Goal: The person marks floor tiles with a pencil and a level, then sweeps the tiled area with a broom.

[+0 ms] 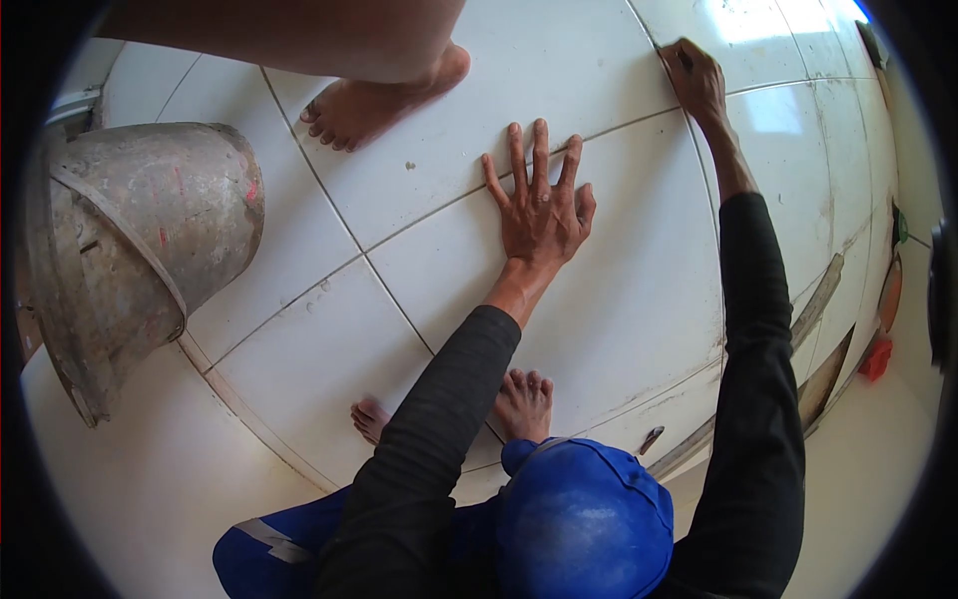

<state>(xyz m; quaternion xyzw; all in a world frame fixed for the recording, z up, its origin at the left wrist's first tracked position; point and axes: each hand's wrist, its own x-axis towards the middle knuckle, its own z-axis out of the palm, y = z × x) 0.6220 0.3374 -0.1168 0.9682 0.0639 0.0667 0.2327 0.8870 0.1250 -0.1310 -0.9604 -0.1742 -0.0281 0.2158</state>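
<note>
White floor tiles (429,70) with dark grout lines lie under both hands. My left hand (542,210) rests palm down on the tiles with its fingers spread, just across a grout line. Farther right, my right hand (696,80) is closed, its curled fingers down at the grout line (661,48) near a tile corner. Whatever it may hold is hidden by the fingers. Black sleeves cover both my arms. Below them are my blue-clothed knee (589,519) and bare toes (526,394).
A dirty, cement-stained bucket (170,220) with a handle is at the left. Another person's bare foot (389,100) stands on the tiles at the top. A wooden strip (818,299), a red object (876,359) and a small dark piece (651,437) lie at the right.
</note>
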